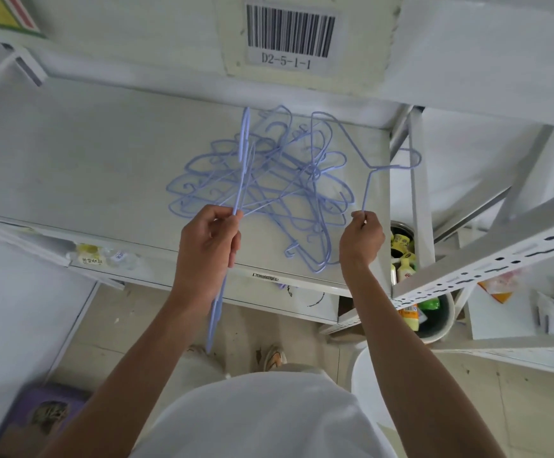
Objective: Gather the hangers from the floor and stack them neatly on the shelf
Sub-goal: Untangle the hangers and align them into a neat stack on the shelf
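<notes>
On the white shelf (110, 153) a tangled pile of blue wire hangers (269, 180) is already gathered, not yet stacked neatly. One upright hanger (241, 180) is gripped by the left hand (207, 246); another hanger (373, 166) is pinched by the right hand (361, 239). Untangling seems left.

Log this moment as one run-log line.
left hand: grips upright hanger | right hand: pinches hanger | hanger pile: tangled on shelf
</notes>
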Demonstrator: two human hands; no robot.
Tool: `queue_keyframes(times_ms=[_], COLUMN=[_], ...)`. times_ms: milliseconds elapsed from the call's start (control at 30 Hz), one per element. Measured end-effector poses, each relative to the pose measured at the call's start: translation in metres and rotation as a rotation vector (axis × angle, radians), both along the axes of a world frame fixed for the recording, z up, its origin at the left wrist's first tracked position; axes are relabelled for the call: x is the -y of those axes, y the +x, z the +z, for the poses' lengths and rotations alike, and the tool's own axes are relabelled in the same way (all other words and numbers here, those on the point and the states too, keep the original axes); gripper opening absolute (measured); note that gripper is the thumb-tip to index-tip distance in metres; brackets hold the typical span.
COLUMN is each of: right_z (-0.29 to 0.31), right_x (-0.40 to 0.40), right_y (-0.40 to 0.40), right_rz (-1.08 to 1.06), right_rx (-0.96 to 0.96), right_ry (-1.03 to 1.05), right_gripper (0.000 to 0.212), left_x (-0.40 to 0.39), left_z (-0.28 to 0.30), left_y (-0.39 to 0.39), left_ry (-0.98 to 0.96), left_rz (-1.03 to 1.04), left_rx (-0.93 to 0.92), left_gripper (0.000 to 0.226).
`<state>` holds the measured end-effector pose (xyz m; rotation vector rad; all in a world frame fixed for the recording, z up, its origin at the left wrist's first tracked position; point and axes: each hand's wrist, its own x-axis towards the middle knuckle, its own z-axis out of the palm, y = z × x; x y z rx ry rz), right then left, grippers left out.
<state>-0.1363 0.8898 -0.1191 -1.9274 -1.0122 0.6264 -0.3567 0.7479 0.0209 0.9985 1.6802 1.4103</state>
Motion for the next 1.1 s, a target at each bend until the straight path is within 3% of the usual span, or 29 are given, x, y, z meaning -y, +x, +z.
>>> queue_keyframes(times_ms=[300,433,700,833,1100], right_z=[0.046,0.070,0.085,0.078,0.072], right_x=[0.001,0.044,0.139,0.172,0.193], right_y=[-0.003,-0.019,-0.061,-0.081,-0.107], right_rz=[0.091,0.223,0.623,0.844,0.967], right_rx=[0.172,0.077,-0.224,-0.187,-0.240], right_ry=[0.257,0.387,0.157,0.079,0.009], right_gripper=[0.031,0.025,0.025,0.023,0.026], left_x=[-0.004,-0.007,-0.013,-0.002,0.020], left_z=[0.005,0.009,-0.001,-0.014,-0.014], left_y=[0.000,-0.002,0.022,0.034,0.009], left_ry=[0.031,0.075,0.038,-0.007,-0.061], left_rz=[-0.003,-0.007,-0.056,0.010,0.196], left_rx=[-0.010,-0.007,-0.010,-0.083,-0.084], left_gripper=[0.016,0.019,0.051,0.055,0.053])
